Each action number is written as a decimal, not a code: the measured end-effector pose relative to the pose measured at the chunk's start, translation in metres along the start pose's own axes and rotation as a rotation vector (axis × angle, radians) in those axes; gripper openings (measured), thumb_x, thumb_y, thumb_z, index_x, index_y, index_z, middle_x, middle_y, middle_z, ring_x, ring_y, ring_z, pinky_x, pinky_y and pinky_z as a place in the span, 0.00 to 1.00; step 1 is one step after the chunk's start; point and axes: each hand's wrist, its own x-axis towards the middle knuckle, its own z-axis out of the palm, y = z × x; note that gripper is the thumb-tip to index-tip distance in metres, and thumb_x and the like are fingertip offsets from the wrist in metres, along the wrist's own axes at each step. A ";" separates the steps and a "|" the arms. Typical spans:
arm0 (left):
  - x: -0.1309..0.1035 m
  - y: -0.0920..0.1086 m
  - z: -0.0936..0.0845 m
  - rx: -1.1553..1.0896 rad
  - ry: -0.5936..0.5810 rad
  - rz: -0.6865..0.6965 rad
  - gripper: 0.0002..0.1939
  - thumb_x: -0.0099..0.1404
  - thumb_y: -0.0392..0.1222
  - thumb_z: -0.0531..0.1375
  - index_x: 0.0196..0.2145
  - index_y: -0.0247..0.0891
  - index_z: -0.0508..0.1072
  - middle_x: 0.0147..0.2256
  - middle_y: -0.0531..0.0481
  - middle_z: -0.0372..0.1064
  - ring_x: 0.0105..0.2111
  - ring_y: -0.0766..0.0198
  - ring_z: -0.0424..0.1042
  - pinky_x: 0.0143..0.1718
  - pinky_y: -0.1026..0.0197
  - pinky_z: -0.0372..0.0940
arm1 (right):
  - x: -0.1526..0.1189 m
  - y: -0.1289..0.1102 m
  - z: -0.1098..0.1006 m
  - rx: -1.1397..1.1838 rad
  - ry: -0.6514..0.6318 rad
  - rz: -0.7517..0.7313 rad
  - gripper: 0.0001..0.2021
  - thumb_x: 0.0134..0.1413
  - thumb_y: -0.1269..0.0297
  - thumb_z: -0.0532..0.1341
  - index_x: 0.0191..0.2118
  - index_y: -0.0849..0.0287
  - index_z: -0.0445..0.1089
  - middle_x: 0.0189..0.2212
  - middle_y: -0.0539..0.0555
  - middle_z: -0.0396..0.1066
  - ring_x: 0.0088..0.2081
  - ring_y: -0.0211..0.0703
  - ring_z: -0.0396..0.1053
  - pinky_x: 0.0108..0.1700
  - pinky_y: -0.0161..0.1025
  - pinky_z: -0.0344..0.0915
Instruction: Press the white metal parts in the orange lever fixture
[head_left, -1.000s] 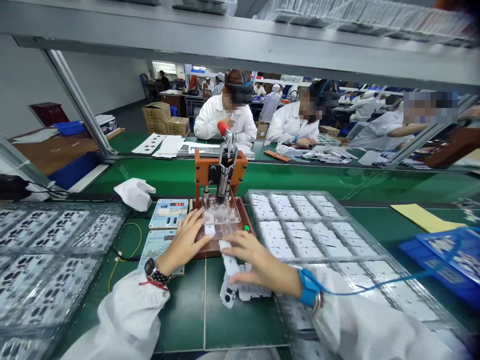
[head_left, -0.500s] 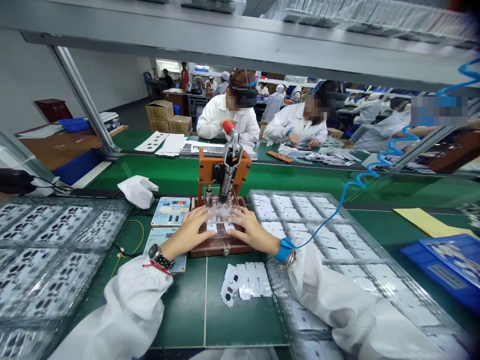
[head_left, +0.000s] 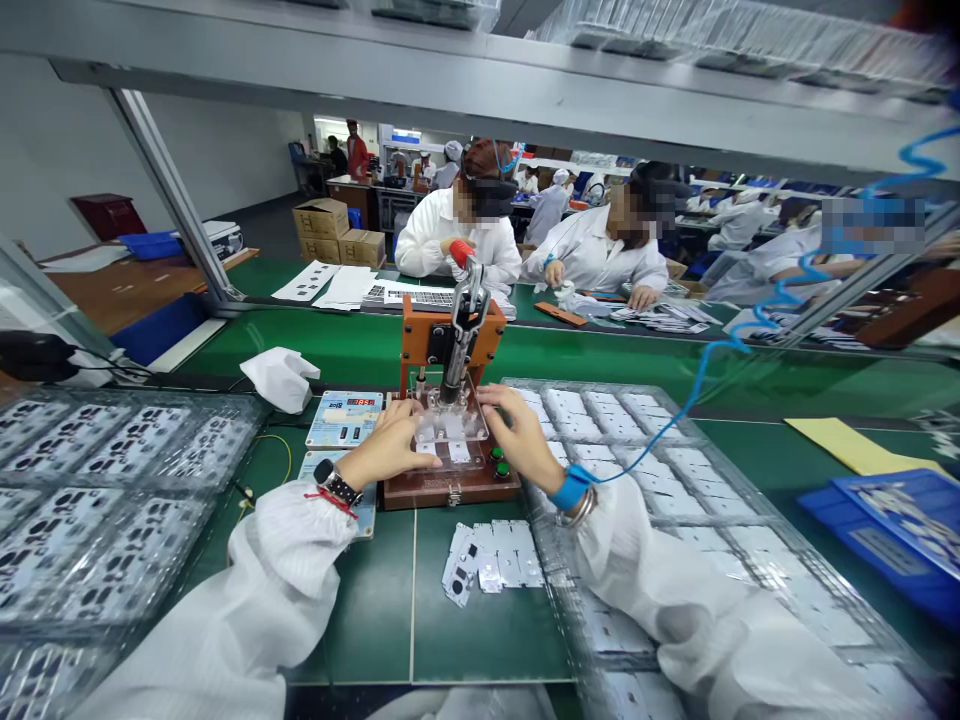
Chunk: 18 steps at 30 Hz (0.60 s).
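Note:
In front of me stands a clamp test fixture (head_left: 448, 488) with a brown base, an orange frame, a red-tipped lever and a clear pressing plate (head_left: 451, 428). White circuit boards (head_left: 459, 452) lie under and in front of that plate. My left hand (head_left: 390, 438) rests at the fixture's left side, thumb stretched toward the boards and fingertips partly hidden by the plate. Beside the plate's right edge is my right hand (head_left: 519, 432), fingers and thumb apart, with nothing seen in it. Two green buttons (head_left: 499, 461) show below it. Several loose boards (head_left: 491, 558) lie before the fixture.
Clear trays of boards flank me, left tray (head_left: 135, 500) and right tray (head_left: 660, 470). Meter boxes (head_left: 341, 420) stand left of the fixture. A blue coiled cord (head_left: 697, 385) runs from my right wrist strap. Blue bins (head_left: 892, 540) sit far right; co-workers sit opposite.
My right hand has moved off the clear plate to its right, uncovering the green buttons. My left hand has shifted slightly outward and down to the plate's left side.

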 end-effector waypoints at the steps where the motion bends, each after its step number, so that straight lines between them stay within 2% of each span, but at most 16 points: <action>1: -0.001 0.000 0.001 0.017 0.005 0.000 0.29 0.54 0.51 0.67 0.51 0.39 0.68 0.50 0.41 0.59 0.52 0.46 0.57 0.53 0.46 0.54 | 0.007 -0.002 -0.004 0.012 0.048 0.001 0.11 0.56 0.67 0.53 0.39 0.57 0.72 0.43 0.57 0.73 0.50 0.46 0.66 0.55 0.51 0.60; 6: -0.004 -0.001 0.003 0.037 -0.005 -0.025 0.29 0.56 0.51 0.66 0.52 0.40 0.66 0.53 0.41 0.56 0.54 0.45 0.55 0.53 0.46 0.55 | 0.038 -0.022 -0.020 0.078 0.226 -0.019 0.09 0.54 0.68 0.54 0.37 0.57 0.72 0.43 0.56 0.72 0.49 0.46 0.67 0.54 0.50 0.62; 12: -0.002 0.002 0.002 0.030 -0.005 -0.067 0.29 0.54 0.52 0.67 0.52 0.42 0.67 0.48 0.43 0.57 0.52 0.47 0.57 0.51 0.48 0.56 | 0.085 -0.058 -0.032 0.154 0.413 -0.204 0.08 0.55 0.68 0.55 0.39 0.58 0.69 0.42 0.56 0.70 0.48 0.46 0.67 0.52 0.49 0.63; 15: 0.001 0.004 0.002 -0.001 0.001 -0.138 0.30 0.50 0.52 0.69 0.48 0.40 0.69 0.49 0.42 0.57 0.52 0.47 0.57 0.52 0.50 0.56 | 0.115 -0.071 -0.037 0.182 0.413 -0.250 0.08 0.58 0.63 0.55 0.42 0.56 0.66 0.43 0.55 0.69 0.48 0.44 0.66 0.52 0.48 0.63; 18: 0.004 0.009 0.005 0.000 0.020 -0.202 0.33 0.46 0.53 0.71 0.47 0.38 0.69 0.49 0.41 0.57 0.52 0.46 0.57 0.51 0.49 0.57 | 0.145 -0.077 -0.037 0.249 0.328 -0.215 0.11 0.59 0.58 0.55 0.44 0.55 0.63 0.41 0.53 0.68 0.46 0.42 0.67 0.52 0.46 0.64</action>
